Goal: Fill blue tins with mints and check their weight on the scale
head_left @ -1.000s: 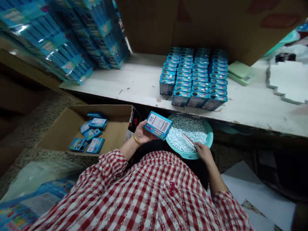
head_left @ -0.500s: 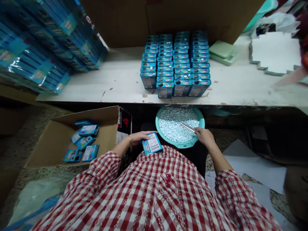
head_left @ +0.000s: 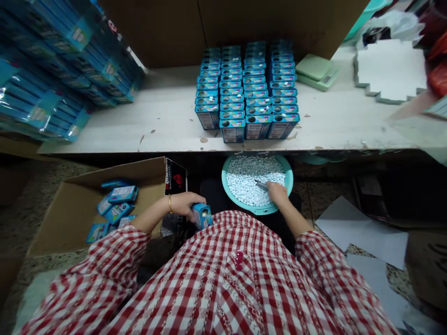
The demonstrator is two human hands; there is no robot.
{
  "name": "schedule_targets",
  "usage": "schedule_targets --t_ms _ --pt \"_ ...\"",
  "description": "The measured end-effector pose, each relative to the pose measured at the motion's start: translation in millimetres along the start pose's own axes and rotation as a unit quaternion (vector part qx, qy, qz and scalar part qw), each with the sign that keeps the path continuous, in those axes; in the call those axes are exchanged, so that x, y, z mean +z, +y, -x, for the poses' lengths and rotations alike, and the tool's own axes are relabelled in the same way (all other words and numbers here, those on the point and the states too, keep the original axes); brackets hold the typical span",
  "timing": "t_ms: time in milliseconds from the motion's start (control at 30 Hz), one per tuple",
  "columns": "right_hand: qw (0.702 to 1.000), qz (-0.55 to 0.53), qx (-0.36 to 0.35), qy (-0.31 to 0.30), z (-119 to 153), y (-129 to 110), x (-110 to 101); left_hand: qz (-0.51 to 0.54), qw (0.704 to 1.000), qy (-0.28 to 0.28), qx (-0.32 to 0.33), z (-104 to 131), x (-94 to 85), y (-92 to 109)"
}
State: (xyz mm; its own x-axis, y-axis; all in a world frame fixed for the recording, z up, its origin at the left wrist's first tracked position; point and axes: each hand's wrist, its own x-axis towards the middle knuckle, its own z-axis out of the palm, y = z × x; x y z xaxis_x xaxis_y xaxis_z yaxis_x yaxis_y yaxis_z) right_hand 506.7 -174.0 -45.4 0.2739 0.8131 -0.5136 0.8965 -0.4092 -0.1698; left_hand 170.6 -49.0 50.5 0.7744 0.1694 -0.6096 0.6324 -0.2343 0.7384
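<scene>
My left hand (head_left: 185,204) grips a small blue candy box (head_left: 202,215) close to my lap, its end with a round dark opening turned up. My right hand (head_left: 278,193) is closed around the handle of a metal scoop (head_left: 261,185). The scoop's far end is sunk among small white candies (head_left: 244,186), so its shape is hidden. These candies fill a turquoise basin (head_left: 225,186) in front of me, below the table edge.
Rows of upright blue boxes (head_left: 258,125) stand on the white table (head_left: 167,121). Wrapped blue packs (head_left: 52,97) are stacked at left. A cardboard box (head_left: 52,218) at lower left holds several blue boxes. A green scale (head_left: 317,70) and white card stack (head_left: 391,70) are at right.
My left hand has moved left and turned the candy box from its flat labelled side to upright. My right hand has pushed the scoop deeper among the candies.
</scene>
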Motion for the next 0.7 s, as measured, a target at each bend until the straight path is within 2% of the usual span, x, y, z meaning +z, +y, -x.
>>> schedule_targets --t_ms 67,167,333,400,500,600,700 --pt "0.999 -0.035 0.021 0.011 -16.4 -19.8 15.0 0.077 0.995 0.062 0.002 -3.7 4.7 2.0" --pt "0.996 -0.080 0.031 0.024 -34.5 -35.2 28.5 0.186 0.961 0.203 0.022 -26.6 9.4 6.3" --pt "0.984 -0.172 -0.014 0.034 -40.0 -24.3 26.6 0.277 0.893 0.349 0.057 -84.8 18.8 5.8" --pt "0.979 -0.200 -0.033 0.037 -35.5 -14.8 19.4 0.272 0.878 0.390 0.063 -102.1 22.4 1.8" --pt "0.963 -0.256 -0.062 0.051 -24.2 0.4 0.5 0.243 0.870 0.424 0.061 -119.6 25.9 -4.0" --pt "0.938 -0.323 -0.105 0.067 -10.0 10.7 -28.4 0.197 0.873 0.442 0.051 -134.1 28.0 -3.0" --pt "0.948 -0.287 -0.133 0.045 3.8 8.4 -62.6 0.139 0.881 0.450 0.044 -149.1 30.7 6.6"
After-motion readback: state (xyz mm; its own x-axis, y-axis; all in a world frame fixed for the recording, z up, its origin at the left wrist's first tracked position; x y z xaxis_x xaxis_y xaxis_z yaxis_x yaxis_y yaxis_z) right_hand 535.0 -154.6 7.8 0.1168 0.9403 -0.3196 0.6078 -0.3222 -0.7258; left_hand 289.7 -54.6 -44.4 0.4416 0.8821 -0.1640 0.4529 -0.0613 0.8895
